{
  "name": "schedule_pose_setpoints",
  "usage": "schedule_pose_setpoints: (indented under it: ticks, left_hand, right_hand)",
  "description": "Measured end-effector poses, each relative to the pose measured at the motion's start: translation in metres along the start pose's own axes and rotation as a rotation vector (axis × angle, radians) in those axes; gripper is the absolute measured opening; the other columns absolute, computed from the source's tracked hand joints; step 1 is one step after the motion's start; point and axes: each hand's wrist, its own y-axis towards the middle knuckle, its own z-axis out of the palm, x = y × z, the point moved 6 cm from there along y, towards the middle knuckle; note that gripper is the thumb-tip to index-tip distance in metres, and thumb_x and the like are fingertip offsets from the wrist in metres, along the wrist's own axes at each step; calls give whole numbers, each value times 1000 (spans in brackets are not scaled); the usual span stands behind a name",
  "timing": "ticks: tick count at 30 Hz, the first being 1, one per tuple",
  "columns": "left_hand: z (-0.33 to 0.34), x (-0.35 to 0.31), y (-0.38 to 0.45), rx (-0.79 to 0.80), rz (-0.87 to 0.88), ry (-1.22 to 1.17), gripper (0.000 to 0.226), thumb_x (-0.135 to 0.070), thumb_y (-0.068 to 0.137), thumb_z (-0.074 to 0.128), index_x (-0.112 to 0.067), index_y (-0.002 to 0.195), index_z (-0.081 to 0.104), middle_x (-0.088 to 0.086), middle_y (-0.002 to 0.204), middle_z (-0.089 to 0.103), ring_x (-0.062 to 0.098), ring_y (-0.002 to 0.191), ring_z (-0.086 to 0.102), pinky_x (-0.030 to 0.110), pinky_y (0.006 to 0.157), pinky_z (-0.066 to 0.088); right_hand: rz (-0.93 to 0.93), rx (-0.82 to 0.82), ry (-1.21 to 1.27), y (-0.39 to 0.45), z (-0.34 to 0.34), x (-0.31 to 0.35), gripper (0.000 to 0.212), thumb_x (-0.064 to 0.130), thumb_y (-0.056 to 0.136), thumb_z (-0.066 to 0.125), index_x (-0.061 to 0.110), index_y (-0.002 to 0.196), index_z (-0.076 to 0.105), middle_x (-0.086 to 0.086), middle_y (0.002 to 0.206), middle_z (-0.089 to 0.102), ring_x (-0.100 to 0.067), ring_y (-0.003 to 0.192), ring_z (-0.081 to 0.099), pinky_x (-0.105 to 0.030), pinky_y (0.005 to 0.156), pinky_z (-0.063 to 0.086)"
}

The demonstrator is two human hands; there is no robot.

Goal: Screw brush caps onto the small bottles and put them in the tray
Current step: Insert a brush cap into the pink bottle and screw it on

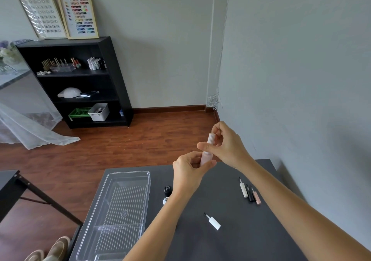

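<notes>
My left hand grips a small pale pink bottle held upright above the far edge of the dark table. On top of the bottle sits a ribbed pink brush cap, pinched by the fingers of my right hand. The clear plastic tray lies on the table's left side with nothing in it. A white brush cap lies loose at mid-table. White, black and pink brush caps lie side by side to the right. A black bottle and a white bottle stand beside my left forearm, partly hidden.
The dark table stands against the grey wall on the right. A black bookshelf with bottles and bins stands across the wooden floor. A second table's edge is at the left. Shoes show at the bottom left.
</notes>
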Motion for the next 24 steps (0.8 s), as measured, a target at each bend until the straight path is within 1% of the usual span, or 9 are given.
schedule_pose_setpoints:
  ticks: [2,4,6,8,12,15,18,21,24]
  left_hand:
    - [-1,-1,2,2,11,1,15,-29,75,85,-25,89,79,-15,75,77,-2,68,71,5,58,47]
    - [-3,-1,4,-6,18,-1,16,-28,75,85,-25,89,79,-14,76,77,-1,71,72,5,61,48]
    - [-4,0,6,-12,18,-1,16,-28,74,86,-26,88,79,-14,76,77,1,71,72,6,62,50]
    - [-4,1,7,-15,19,4,15,-28,74,86,-28,87,79,-15,76,77,1,71,72,6,62,50]
    - [-2,1,9,-11,19,7,16,-29,73,86,-30,87,78,-17,77,76,-1,71,71,5,62,49]
    - [2,1,8,18,31,11,16,-29,73,86,-32,87,78,-18,78,77,-1,73,72,6,63,50]
    - [5,2,7,29,40,17,15,-30,74,85,-31,88,78,-18,78,77,0,73,73,8,64,52]
    - [2,5,9,13,26,21,15,-31,73,86,-28,86,78,-16,76,77,1,71,72,7,60,49]
    - [-1,9,11,15,12,25,16,-29,73,87,-27,86,78,-16,77,77,-1,71,72,6,61,49]
  right_hand:
    - [7,149,181,-1,8,-2,53,51,79,67,24,123,51,7,121,62,-2,109,61,-26,95,51]
    - [6,270,328,-3,11,-2,49,25,94,62,21,141,46,5,143,53,-3,131,49,-26,108,43]
    - [-4,302,450,-4,10,0,46,1,96,56,16,139,51,-1,137,59,-8,126,57,-25,103,48]
    - [-3,252,500,-3,6,0,41,-5,92,59,14,128,61,-5,121,70,-15,111,68,-30,95,55]
    - [26,17,342,2,-4,-3,23,13,74,84,17,93,74,-2,86,78,-16,81,75,-39,82,61]
    - [1,-83,128,4,-6,-2,37,46,62,85,21,78,63,3,69,68,-7,60,61,-26,62,55]
    - [-8,3,64,4,2,-5,46,59,70,70,25,98,59,10,86,65,-1,74,62,-18,71,54]
    - [-14,198,252,1,12,-10,31,34,92,62,23,122,61,10,119,68,0,111,63,-26,97,53]
    - [-23,216,362,-2,10,-12,21,15,94,62,17,115,66,3,108,75,-8,106,70,-23,87,57]
